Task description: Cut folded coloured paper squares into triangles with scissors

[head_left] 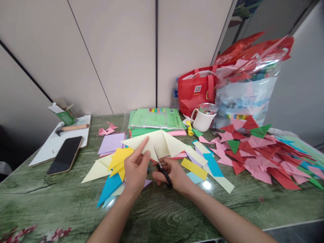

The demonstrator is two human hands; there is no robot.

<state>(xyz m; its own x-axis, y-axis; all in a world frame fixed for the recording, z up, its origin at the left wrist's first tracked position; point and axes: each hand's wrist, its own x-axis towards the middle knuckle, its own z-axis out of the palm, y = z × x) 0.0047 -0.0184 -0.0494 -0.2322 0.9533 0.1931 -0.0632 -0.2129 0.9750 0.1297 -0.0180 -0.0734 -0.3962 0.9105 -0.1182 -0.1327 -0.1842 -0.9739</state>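
At frame centre, my left hand (135, 168) has its fingers clamped on the cream paper (162, 143); my right hand (173, 173) has its fingers closed around the scissors (162, 168).

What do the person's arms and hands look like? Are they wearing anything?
Both arms are bare as far as the picture shows: no sleeves show. The left hand and right hand wear no gloves. No watch, bracelet or ring can be seen on either wrist or on the fingers that show. The nails look short and unpainted, though they are small in the picture.
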